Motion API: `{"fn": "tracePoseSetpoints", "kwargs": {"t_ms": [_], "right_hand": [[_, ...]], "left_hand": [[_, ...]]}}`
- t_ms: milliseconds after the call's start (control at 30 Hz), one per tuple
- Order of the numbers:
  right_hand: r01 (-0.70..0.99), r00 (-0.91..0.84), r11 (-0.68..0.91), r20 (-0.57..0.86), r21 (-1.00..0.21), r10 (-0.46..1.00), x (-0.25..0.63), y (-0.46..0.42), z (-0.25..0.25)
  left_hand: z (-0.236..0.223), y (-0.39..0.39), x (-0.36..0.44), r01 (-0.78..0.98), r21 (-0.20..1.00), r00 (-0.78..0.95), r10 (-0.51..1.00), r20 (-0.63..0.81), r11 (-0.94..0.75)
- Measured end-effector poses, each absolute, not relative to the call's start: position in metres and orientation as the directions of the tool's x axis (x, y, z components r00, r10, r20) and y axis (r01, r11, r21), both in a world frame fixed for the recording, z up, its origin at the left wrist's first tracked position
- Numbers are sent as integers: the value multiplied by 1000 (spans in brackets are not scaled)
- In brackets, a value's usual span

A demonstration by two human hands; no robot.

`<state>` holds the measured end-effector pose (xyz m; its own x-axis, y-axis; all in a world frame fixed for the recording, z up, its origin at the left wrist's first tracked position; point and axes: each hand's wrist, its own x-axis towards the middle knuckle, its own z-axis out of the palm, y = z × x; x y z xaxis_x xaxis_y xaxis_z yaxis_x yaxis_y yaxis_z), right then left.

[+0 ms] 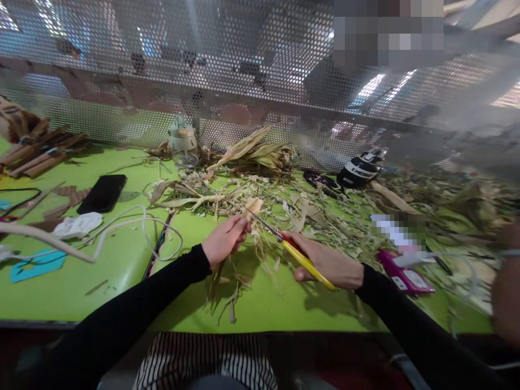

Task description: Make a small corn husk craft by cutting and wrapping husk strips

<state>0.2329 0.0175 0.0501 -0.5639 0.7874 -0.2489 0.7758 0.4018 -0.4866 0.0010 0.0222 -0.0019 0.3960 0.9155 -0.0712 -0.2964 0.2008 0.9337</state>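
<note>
Yellow-handled scissors [304,261] fill the right hand [331,262], their long axis slanting up and leftward to the dry husk [254,205], which the nearer left hand [225,239] pinches above the green table [284,317]; whether blades touch it, I cannot tell

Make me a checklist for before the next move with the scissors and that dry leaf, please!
1. Dry leaf gripped: ok, the left hand pinches it.
2. Scissors held by the handles: ok, in the right hand.
3. Blades open or shut: cannot tell.
4. Left hand well away from the blades: not ok, it looks close.
5. Phone away from the blades: ok, off to the left.
</note>
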Motion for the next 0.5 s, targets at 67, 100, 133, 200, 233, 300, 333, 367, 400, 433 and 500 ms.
{"fn": "tracePoseSetpoints", "kwargs": {"t_ms": [67,100,133,200,233,300,333,367,400,433,500], "right_hand": [[778,-564,409,-243,-477,789,232,18,53],[778,-565,413,-242,-473,789,232,18,54],[778,-567,417,-241,-469,788,232,19,55],[779,-571,427,-236,-459,786,233,19,56],[778,-574,434,-233,-455,785,233,19,56],[774,-582,445,-227,-450,781,234,19,56],[774,-583,448,-226,-447,781,233,19,56],[776,-582,450,-224,-443,782,233,18,56],[780,-577,449,-222,-436,786,233,18,57],[788,-567,443,-222,-427,793,232,17,57],[811,-534,417,-229,-411,814,231,16,58]], "left_hand": [[-5,21,3,-219,964,401,915,-51,149],[-6,21,3,-184,976,401,916,-36,119],[-8,21,3,-156,984,401,916,-18,88],[-9,22,2,-117,993,402,916,16,34],[-10,22,1,-102,995,405,914,24,19],[-11,23,0,-72,997,417,909,24,7],[-11,24,-1,-57,998,425,905,17,8],[-11,24,-1,-46,999,433,901,8,14],[-11,24,-1,-41,999,439,899,-2,22],[-12,25,0,-41,999,442,897,-12,33],[-12,25,0,-53,997,449,893,-32,63]]}}
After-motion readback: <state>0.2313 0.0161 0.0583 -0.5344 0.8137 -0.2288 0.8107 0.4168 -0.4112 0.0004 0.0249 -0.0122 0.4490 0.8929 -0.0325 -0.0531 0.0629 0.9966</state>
